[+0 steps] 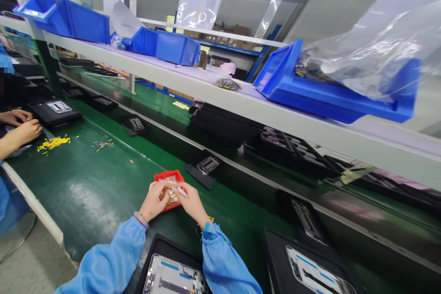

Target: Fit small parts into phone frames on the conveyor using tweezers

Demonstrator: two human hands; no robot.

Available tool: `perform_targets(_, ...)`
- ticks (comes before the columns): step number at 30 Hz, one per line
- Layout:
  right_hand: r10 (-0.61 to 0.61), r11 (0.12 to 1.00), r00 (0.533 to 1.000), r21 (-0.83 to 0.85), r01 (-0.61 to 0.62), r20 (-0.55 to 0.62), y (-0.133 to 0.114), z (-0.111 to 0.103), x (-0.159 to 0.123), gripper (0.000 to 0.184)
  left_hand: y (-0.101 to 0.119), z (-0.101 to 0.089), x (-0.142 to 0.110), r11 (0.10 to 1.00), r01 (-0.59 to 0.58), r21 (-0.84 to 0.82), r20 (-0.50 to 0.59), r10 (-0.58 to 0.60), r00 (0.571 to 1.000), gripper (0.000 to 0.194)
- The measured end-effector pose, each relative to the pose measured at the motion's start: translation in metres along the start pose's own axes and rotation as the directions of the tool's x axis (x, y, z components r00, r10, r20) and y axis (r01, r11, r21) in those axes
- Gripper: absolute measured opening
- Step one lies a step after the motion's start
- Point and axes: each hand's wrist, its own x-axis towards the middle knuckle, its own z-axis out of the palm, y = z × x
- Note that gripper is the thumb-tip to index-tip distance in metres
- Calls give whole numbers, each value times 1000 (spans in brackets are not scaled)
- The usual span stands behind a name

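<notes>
Holding left hand [154,201] and right hand [191,203] over red tray [168,175], fingers [179,187] curled, right pinching white strip [182,191]

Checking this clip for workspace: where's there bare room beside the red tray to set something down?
The largest bare patch is the green bench mat, bordered by the left hand, the red tray and the yellow clippings. A narrower green strip lies right of the right hand. It is crowded at the tray, where both hands sit, and near the black fixture below.
</notes>
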Motion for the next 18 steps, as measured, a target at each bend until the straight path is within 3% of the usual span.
perform_targets(7,1,999,999,-39,-3,-54,3,7,-5,9,-4,0,-1,998,35,49,-13,-35,999,21)
perform_targets(12,1,999,990,-36,-6,-141,5,-3,-7,17,-7,0,-1,989,109,105,-75,-101,992,31)
perform_targets(18,20,1000,982,-8,-22,-185,10,-15,-13,27,-6,-2,0,986,95,134,-62,-87,994,19)
